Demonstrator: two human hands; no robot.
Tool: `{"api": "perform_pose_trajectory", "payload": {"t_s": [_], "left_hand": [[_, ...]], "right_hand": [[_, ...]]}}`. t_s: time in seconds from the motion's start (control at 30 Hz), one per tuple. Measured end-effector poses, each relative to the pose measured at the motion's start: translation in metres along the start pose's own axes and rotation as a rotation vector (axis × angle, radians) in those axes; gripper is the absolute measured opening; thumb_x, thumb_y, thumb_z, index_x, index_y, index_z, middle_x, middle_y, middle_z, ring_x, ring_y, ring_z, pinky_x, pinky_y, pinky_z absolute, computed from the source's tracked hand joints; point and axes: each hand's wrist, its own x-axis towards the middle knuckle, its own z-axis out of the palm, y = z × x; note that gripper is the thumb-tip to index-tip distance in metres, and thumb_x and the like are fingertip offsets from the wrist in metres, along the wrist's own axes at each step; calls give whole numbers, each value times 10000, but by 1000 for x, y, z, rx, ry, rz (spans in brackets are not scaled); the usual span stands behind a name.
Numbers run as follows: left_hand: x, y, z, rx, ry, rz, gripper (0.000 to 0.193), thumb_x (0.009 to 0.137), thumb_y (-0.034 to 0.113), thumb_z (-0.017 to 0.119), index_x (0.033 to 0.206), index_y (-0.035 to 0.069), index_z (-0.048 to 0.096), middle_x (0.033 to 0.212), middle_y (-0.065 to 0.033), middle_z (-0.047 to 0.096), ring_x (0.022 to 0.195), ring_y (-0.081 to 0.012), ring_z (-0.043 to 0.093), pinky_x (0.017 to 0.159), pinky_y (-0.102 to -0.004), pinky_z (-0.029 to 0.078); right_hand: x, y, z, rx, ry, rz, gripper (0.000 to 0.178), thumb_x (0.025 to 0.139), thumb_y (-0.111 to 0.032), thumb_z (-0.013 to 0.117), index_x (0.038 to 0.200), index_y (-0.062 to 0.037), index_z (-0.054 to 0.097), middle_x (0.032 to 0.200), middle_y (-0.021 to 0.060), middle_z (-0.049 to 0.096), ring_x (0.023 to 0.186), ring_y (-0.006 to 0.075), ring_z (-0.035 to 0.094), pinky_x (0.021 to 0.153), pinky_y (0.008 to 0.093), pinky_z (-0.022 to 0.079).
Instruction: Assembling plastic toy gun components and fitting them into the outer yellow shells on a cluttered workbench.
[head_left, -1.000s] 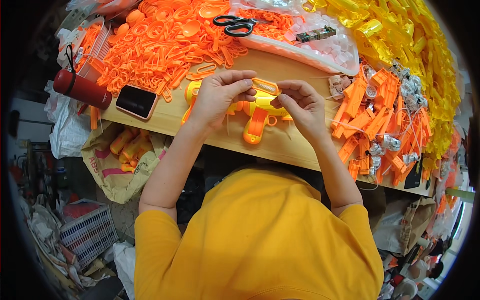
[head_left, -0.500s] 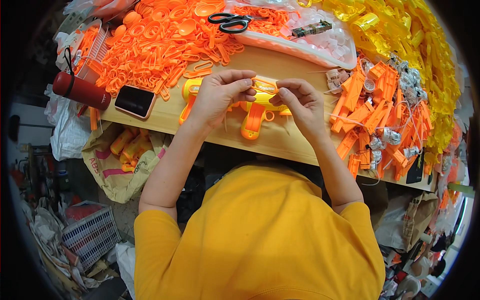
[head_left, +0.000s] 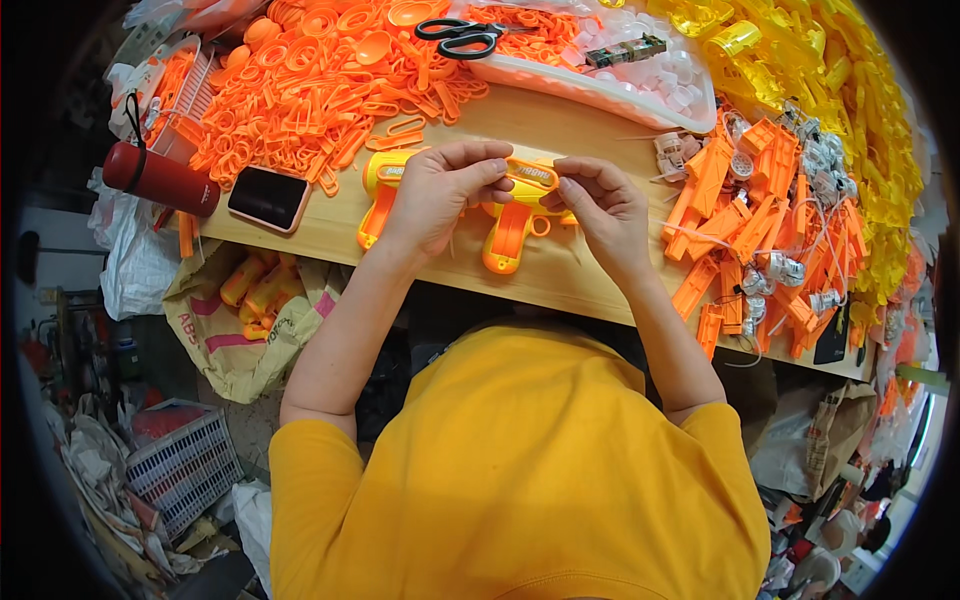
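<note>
Near the centre of the frame, slightly above the middle, both hands meet over a pale wooden tabletop [head_left: 560, 275]. The left hand [head_left: 435, 195] and the right hand [head_left: 605, 205] together pinch a small orange plastic loop-shaped part [head_left: 530, 175]; each grip is clenched on one end of it, thumb and fingertips closed around the piece. Just below the loop, partly covered by the hands, lies an orange and yellow plastic toy gun body [head_left: 505, 235], its handle pointing toward the lower edge of the tabletop. A second yellow and orange toy gun piece [head_left: 378, 195] lies just left of the left hand, partly under it.

In the upper left of the frame sprawls a heap of orange plastic rings and loops [head_left: 310, 85]. Black-handled scissors [head_left: 462, 38] rest at the top centre, at the edge of a white tray [head_left: 600, 85]. A dark smartphone [head_left: 268, 197] lies left of the hands, with a red cylindrical flask [head_left: 160, 178] beside it. At the right is a pile of orange plastic shells with small metal motors [head_left: 760, 240].
</note>
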Motion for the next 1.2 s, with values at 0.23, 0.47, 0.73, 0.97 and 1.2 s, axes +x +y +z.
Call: {"api": "perform_pose_trajectory", "payload": {"t_s": [0.23,0.47,0.73,0.97,1.2], "left_hand": [[-1,-2,0,-37,-3,-7,210,880,27,602,1079,-36,628,889,-95,659,758,-146,647,697,-265,566],[-2,-4,1,-58,-8,-8,165,873,30,613,1021,-35,641,865,-87,651,728,-133,637,654,-248,574],[-4,-5,5,-31,1,51,130,867,29,599,985,-14,631,794,-53,627,669,-95,604,592,-219,531],[-7,-8,9,-7,16,87,120,860,32,594,969,-7,627,774,-42,617,661,-81,588,587,-210,512],[-10,-9,14,109,31,167,115,870,39,586,968,-6,624,787,-37,617,669,-76,584,599,-211,509]], "right_hand": [[-2,-1,0,7,-50,5,222,930,-35,539,1136,44,555,998,114,649,836,161,658,751,273,538],[-4,-2,1,13,-64,4,228,931,-29,532,1147,45,550,1002,114,643,849,168,657,763,279,538],[-5,0,-1,66,-87,13,234,931,-34,531,1150,49,549,1012,117,638,853,173,656,761,278,534],[-11,-1,8,103,43,18,242,890,-48,607,1114,34,570,965,108,653,824,159,655,730,267,530],[-17,-3,6,358,129,294,243,828,-35,675,1050,-7,579,886,79,656,711,124,628,619,241,510]]}}
